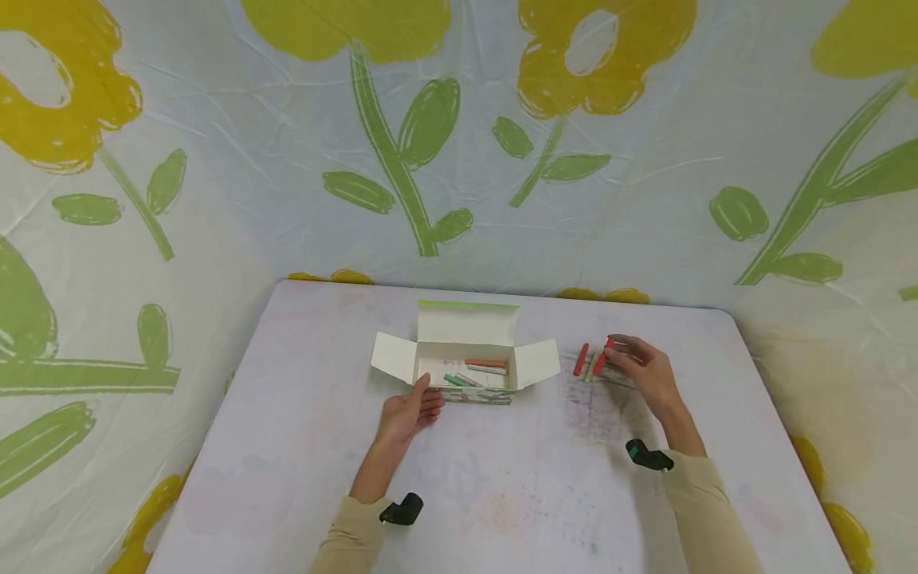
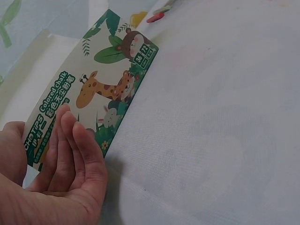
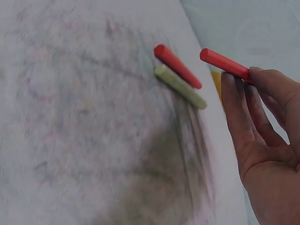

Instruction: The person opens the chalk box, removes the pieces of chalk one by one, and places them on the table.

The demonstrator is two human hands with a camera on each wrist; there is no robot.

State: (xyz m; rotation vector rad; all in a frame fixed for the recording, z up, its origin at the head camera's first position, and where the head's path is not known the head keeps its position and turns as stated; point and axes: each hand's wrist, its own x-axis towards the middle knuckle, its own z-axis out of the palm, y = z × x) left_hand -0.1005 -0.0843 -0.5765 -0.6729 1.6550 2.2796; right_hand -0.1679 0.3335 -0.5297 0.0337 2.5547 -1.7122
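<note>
An opened cardboard chalk box [image 1: 495,396], printed with animals, stands on the table with its flaps spread. My left hand [image 1: 406,416] grips its front wall near the left corner, thumb over the rim and fingers against the printed side. Inside lie an orange chalk stick [image 1: 485,363], green chalk [image 1: 455,380] and a few paler sticks. To the right, my right hand [image 1: 649,379] pinches a red chalk stick [image 3: 225,62] between thumb and fingertips, raised over the table. Beside it, another red chalk stick [image 3: 178,66] and a pale green one [image 3: 180,87] lie side by side.
The white table [image 1: 488,470] carries dark chalk smudges [image 1: 591,406] under the right hand. Behind it hangs a flower-printed cloth [image 1: 287,159]. A small black device is strapped at each wrist, over beige sleeves [image 1: 706,510].
</note>
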